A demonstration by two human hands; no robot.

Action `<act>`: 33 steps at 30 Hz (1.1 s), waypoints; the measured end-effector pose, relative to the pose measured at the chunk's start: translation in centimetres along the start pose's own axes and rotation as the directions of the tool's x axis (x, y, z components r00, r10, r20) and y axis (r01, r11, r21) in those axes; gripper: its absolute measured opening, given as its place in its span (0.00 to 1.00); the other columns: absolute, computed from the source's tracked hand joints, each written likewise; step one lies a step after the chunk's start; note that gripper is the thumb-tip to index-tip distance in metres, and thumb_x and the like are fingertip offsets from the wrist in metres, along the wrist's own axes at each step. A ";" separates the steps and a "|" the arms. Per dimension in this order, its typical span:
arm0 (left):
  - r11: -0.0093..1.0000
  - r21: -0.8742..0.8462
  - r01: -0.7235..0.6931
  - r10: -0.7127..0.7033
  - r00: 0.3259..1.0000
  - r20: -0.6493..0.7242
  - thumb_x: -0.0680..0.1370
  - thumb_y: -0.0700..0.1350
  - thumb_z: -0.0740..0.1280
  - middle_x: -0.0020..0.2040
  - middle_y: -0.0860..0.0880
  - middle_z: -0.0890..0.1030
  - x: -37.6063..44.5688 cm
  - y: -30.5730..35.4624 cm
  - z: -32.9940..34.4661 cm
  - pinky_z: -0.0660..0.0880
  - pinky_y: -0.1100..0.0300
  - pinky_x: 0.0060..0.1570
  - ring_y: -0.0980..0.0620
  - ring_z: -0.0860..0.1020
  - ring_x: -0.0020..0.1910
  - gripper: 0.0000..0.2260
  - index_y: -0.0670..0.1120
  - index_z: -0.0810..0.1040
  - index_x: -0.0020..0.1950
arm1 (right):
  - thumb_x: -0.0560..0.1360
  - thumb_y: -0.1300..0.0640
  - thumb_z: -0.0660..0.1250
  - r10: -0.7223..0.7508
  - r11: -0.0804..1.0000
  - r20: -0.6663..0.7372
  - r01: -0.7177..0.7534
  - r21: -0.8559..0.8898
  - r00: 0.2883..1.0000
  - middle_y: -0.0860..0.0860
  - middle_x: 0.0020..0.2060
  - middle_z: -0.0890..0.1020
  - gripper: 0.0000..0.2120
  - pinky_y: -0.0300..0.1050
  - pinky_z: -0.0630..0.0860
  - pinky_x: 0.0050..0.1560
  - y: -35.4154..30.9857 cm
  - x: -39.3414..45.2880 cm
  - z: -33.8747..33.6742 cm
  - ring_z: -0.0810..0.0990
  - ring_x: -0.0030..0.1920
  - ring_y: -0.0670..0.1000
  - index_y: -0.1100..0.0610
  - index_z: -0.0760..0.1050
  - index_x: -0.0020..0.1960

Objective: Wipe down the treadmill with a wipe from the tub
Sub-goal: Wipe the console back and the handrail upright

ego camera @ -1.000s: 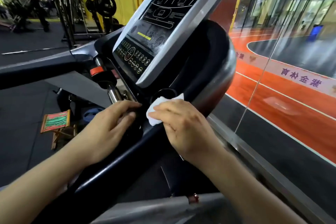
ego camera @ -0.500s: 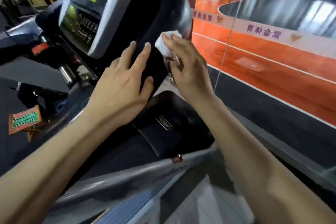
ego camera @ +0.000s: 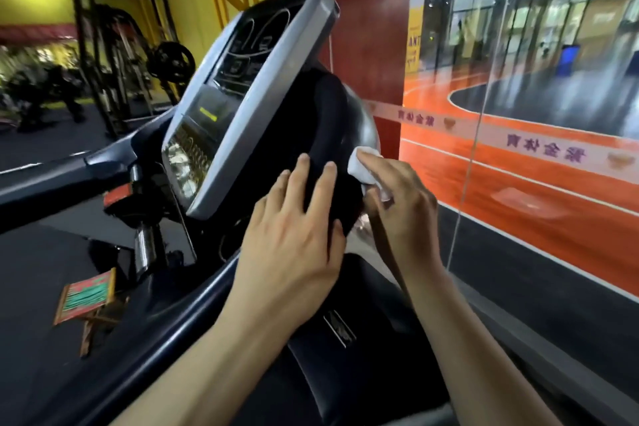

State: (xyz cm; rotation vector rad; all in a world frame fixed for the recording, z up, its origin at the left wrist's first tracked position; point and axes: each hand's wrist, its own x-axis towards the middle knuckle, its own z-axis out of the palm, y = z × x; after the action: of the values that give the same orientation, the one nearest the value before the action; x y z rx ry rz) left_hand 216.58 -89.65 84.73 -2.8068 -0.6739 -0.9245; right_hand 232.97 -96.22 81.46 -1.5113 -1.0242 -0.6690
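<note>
Head view, from left to right: one small folding stool (ego camera: 88, 297) with a red and green striped seat stands on the dark floor at lower left. One treadmill (ego camera: 193, 308) fills the centre, its grey-framed console (ego camera: 249, 114) tilted toward upper centre. One left hand (ego camera: 294, 239) lies flat on the black housing below the console, fingers spread wide, holding nothing. Just right of it, one right hand (ego camera: 401, 201) pinches one crumpled white wipe (ego camera: 364, 168) against the housing's silver edge; it appears to touch, though blur makes this uncertain. Glass wall (ego camera: 518, 114) fills the right.
</note>
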 end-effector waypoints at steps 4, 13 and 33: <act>0.989 0.140 0.052 -0.045 0.998 -0.051 0.81 0.54 0.58 0.80 0.39 0.61 4.2 2.8 1.8 0.67 0.44 0.71 0.38 0.64 0.77 0.28 0.49 0.63 0.81 | 0.74 0.73 0.65 -0.073 0.978 0.074 0.057 0.199 0.995 0.45 0.63 0.81 0.26 0.48 0.78 0.60 4.2 4.7 0.1 0.79 0.64 0.46 0.53 0.79 0.68; 0.818 0.487 0.306 -0.254 0.952 -0.172 0.81 0.57 0.55 0.77 0.41 0.68 16.5 8.1 6.3 0.68 0.40 0.68 0.33 0.69 0.73 0.25 0.48 0.73 0.74 | 0.76 0.71 0.69 -0.101 0.739 0.394 -0.196 0.645 0.914 0.40 0.57 0.83 0.25 0.45 0.78 0.58 16.6 14.4 3.2 0.82 0.59 0.47 0.44 0.81 0.64; 0.693 0.654 0.305 -0.237 0.952 -0.192 0.80 0.50 0.57 0.68 0.47 0.75 28.1 7.6 5.7 0.73 0.47 0.65 0.44 0.73 0.66 0.18 0.48 0.78 0.66 | 0.81 0.67 0.64 -0.236 0.514 0.129 0.012 0.858 0.963 0.48 0.63 0.81 0.19 0.37 0.76 0.63 16.6 32.9 11.4 0.78 0.64 0.42 0.53 0.77 0.69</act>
State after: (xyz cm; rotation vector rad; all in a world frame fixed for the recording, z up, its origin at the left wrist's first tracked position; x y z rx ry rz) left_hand 243.19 -84.52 96.92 -2.0251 -1.1600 -0.6477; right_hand 261.28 -77.12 99.40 -0.6178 -1.3770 0.0012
